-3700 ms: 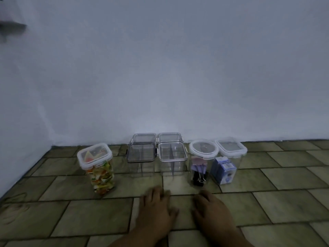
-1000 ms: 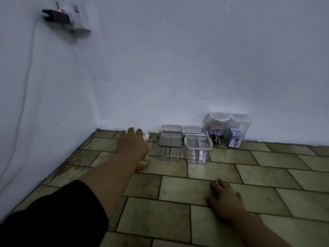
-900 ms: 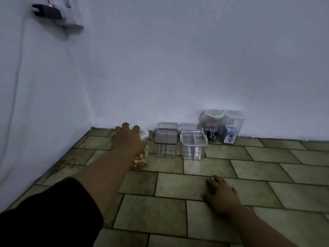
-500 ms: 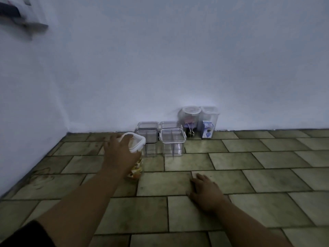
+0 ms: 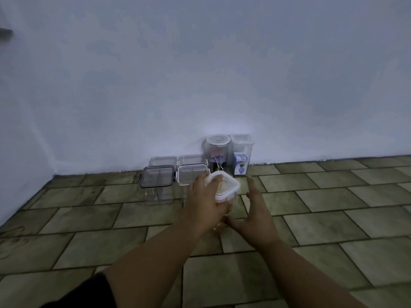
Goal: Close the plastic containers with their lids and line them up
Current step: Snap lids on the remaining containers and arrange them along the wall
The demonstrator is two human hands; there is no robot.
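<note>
The left hand (image 5: 203, 204) grips the white-lidded container (image 5: 226, 186), seemingly clear of the floor (image 5: 322, 218). The right hand (image 5: 255, 211) is spread open beside it. Lidded square containers (image 5: 158, 180) and two jars (image 5: 216, 150) stand just behind, by the wall.

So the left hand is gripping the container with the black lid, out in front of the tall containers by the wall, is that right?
Not quite. The head view shows the left hand gripping the container with the white lid, not a black one. It is held out in front of the tall containers by the wall, as you said. The dark-rimmed container has no hand on it.
</note>
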